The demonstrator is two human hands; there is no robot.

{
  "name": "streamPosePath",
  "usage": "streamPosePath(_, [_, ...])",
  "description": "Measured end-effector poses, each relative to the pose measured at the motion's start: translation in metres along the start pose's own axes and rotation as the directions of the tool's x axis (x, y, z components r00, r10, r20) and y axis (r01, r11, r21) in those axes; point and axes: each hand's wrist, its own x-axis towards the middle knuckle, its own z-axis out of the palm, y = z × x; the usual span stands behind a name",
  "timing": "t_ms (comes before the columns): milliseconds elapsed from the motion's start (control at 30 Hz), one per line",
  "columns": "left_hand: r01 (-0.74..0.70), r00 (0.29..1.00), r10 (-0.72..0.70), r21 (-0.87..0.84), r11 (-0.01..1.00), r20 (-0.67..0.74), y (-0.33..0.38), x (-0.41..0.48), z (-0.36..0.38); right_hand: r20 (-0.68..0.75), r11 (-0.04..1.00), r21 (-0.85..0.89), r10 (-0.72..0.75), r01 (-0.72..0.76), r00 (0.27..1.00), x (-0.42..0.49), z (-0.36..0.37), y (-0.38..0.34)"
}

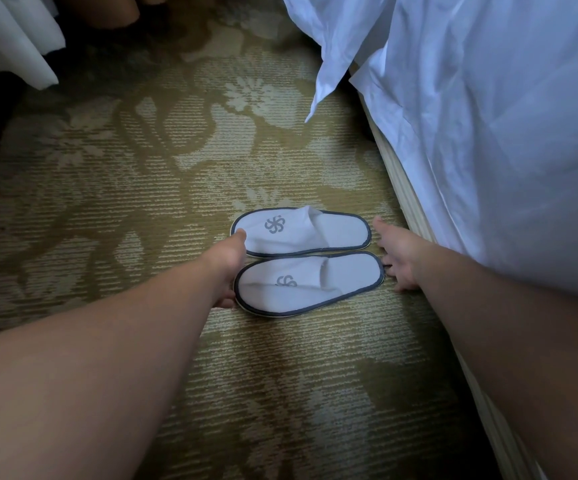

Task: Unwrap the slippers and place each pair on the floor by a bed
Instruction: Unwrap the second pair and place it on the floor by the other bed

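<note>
Two white slippers with dark grey trim and a grey logo lie side by side on the patterned carpet, toes pointing left: the far slipper [301, 232] and the near slipper [310, 282]. My left hand [230, 261] touches their toe ends, thumb on the far one and fingers at the near one's edge. My right hand [396, 258] is spread at their heel ends, fingertips against the near slipper's heel. Neither hand grips anything. No wrapper is in view.
A bed with white sheets [488, 133] and a pale wooden base [402, 188] runs along the right. A sheet corner hangs down near the carpet [107, 185]. White fabric [10, 36] hangs at the top left beside dark furniture.
</note>
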Motion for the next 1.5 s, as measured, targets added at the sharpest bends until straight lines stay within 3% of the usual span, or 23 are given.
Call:
streamPosePath(400, [-0.016,1.000,0.016,-0.012,1.000,-0.006,0.005,0.002,0.001,0.007,0.999,-0.031,0.010,-0.010,1.000,0.005,0.001,-0.002])
streamPosePath(800, [0.096,0.995,-0.096,-0.010,0.995,-0.007,0.011,0.014,-0.003,0.016,0.995,-0.097,-0.021,0.023,1.000,0.007,0.000,-0.008])
streamPosePath(1500, [0.158,0.986,-0.156,-0.035,0.987,0.053,0.021,0.020,0.006,0.028,0.992,-0.125,0.017,-0.013,0.999,0.007,0.001,-0.016])
